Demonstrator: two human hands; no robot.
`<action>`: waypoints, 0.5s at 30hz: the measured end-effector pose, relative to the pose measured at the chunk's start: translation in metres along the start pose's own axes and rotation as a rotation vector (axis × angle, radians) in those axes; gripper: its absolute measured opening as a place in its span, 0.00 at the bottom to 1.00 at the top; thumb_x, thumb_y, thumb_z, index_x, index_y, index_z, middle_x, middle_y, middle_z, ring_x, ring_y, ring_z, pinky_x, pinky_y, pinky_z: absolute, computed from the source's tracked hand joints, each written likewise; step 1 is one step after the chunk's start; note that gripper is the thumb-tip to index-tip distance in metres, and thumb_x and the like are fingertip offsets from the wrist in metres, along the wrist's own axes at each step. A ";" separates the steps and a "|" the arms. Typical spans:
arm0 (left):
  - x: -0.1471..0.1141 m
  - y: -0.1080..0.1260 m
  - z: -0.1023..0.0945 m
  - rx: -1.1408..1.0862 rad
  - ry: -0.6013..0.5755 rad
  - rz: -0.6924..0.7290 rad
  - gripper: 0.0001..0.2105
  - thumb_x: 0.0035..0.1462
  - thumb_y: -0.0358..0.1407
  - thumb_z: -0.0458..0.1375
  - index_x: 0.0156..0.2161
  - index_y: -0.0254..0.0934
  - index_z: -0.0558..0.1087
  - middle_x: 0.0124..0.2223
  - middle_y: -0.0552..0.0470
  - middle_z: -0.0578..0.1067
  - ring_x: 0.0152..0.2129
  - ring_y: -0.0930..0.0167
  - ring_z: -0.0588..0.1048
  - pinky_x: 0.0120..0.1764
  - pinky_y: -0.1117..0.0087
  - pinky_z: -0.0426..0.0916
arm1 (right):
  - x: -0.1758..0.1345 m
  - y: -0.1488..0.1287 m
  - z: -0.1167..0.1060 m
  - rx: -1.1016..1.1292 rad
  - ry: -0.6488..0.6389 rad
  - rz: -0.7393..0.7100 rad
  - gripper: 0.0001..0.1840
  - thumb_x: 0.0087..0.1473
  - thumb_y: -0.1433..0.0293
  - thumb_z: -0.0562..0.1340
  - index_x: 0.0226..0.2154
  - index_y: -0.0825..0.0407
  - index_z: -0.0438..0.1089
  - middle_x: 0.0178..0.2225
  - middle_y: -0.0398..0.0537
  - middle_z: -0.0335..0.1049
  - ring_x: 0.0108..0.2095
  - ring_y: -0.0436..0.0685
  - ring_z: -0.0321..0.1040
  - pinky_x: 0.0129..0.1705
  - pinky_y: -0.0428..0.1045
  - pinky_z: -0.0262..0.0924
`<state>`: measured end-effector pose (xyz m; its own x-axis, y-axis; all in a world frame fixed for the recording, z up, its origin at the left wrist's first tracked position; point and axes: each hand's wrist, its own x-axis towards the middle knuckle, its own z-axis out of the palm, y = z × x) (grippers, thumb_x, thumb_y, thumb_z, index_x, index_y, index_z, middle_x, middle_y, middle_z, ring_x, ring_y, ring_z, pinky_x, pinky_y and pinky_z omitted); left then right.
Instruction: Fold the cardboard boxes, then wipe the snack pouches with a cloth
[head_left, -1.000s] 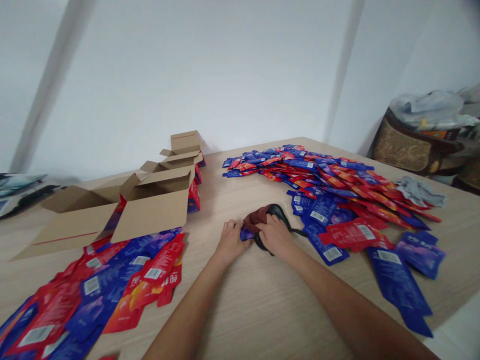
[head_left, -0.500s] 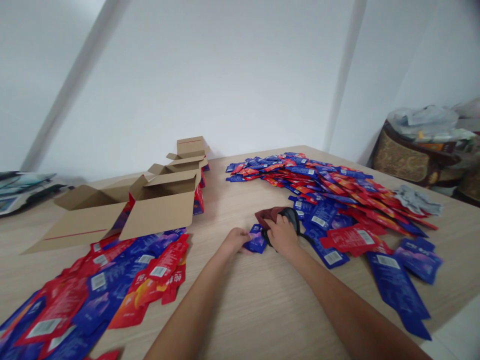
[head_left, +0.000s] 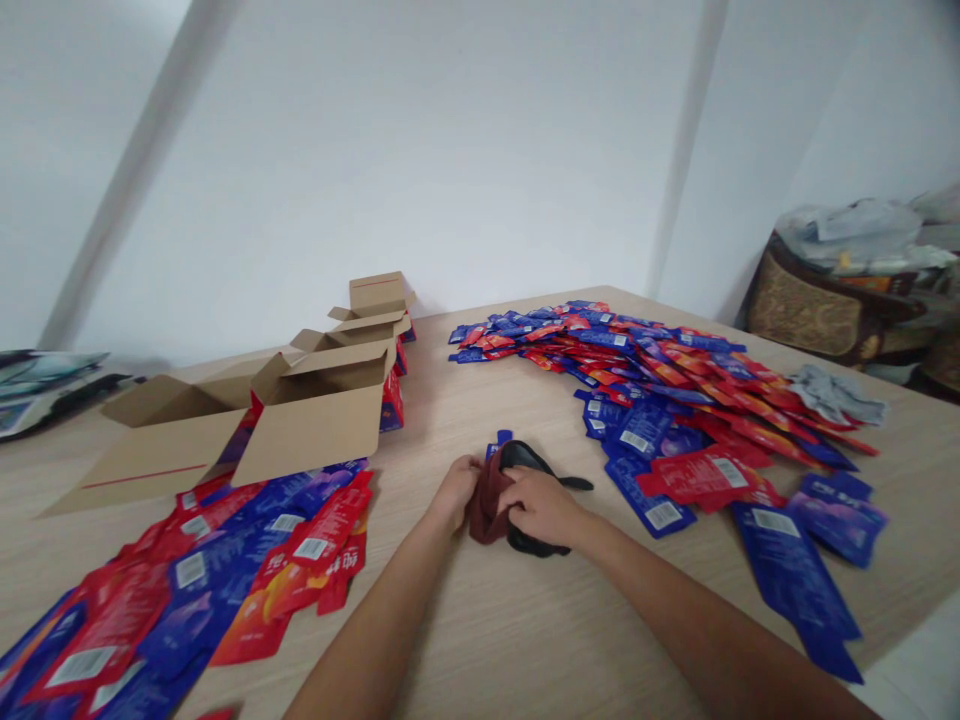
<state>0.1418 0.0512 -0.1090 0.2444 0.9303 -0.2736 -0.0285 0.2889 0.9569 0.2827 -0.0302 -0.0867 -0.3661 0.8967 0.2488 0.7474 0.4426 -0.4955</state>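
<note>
In the middle of the table my right hand (head_left: 541, 505) is closed on a maroon and black cloth piece (head_left: 490, 500) with a dark strap sticking out to the right. The cloth lies over a blue printed packet (head_left: 501, 440), whose top end shows just beyond it. My left hand (head_left: 459, 488) is closed at the left edge of the cloth, its fingertips pinching the packet's side, partly hidden. Nearest on the right are loose blue packets (head_left: 649, 496) and a red packet (head_left: 694, 474) lying flat.
A large heap of red and blue packets (head_left: 645, 360) covers the table's right side. Overlapping packets (head_left: 187, 590) lie at front left. Behind them stand several open cardboard boxes (head_left: 311, 425) in a row. A grey cloth (head_left: 832, 395) lies by the right edge; a chair (head_left: 806, 300) stands beyond.
My right hand has moved left with the maroon and black cloth, which now covers most of the blue packet. My left hand has stayed nearly in place, shifting slightly left.
</note>
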 end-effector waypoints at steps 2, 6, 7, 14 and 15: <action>0.003 -0.001 -0.003 -0.050 0.054 0.054 0.04 0.39 0.27 0.60 0.23 0.32 0.69 0.17 0.56 0.70 0.14 0.76 0.68 0.21 0.76 0.63 | -0.002 -0.004 0.001 0.046 -0.038 0.001 0.18 0.41 0.78 0.55 0.28 0.45 0.77 0.35 0.41 0.72 0.38 0.53 0.66 0.42 0.46 0.56; 0.003 0.001 -0.008 -0.115 0.009 0.080 0.06 0.40 0.30 0.60 0.28 0.32 0.70 0.20 0.54 0.72 0.16 0.75 0.70 0.23 0.74 0.64 | -0.003 -0.001 -0.003 0.195 -0.045 0.009 0.19 0.39 0.79 0.53 0.26 0.48 0.77 0.29 0.40 0.73 0.32 0.51 0.68 0.37 0.43 0.59; 0.002 0.002 -0.008 -0.125 -0.024 0.076 0.07 0.40 0.30 0.60 0.29 0.31 0.71 0.22 0.53 0.74 0.18 0.74 0.71 0.24 0.74 0.65 | -0.002 0.001 -0.005 0.234 0.008 0.021 0.20 0.40 0.80 0.52 0.27 0.49 0.77 0.30 0.40 0.74 0.33 0.51 0.68 0.38 0.43 0.59; -0.001 0.002 0.004 -0.204 -0.081 0.048 0.12 0.44 0.30 0.58 0.37 0.31 0.73 0.29 0.48 0.77 0.24 0.71 0.75 0.29 0.71 0.69 | 0.008 0.007 -0.003 0.019 0.248 0.059 0.24 0.47 0.75 0.55 0.47 0.44 0.70 0.47 0.48 0.65 0.49 0.56 0.59 0.53 0.52 0.51; 0.000 0.001 0.004 -0.219 -0.074 0.051 0.11 0.43 0.29 0.58 0.36 0.30 0.73 0.29 0.47 0.77 0.24 0.71 0.75 0.30 0.71 0.69 | 0.009 0.010 -0.003 -0.051 0.188 0.061 0.23 0.48 0.75 0.55 0.47 0.44 0.69 0.47 0.48 0.65 0.49 0.57 0.58 0.53 0.52 0.50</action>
<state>0.1454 0.0503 -0.1079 0.3072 0.9281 -0.2102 -0.2503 0.2919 0.9231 0.2879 -0.0176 -0.0871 -0.2133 0.9031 0.3727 0.7938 0.3826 -0.4727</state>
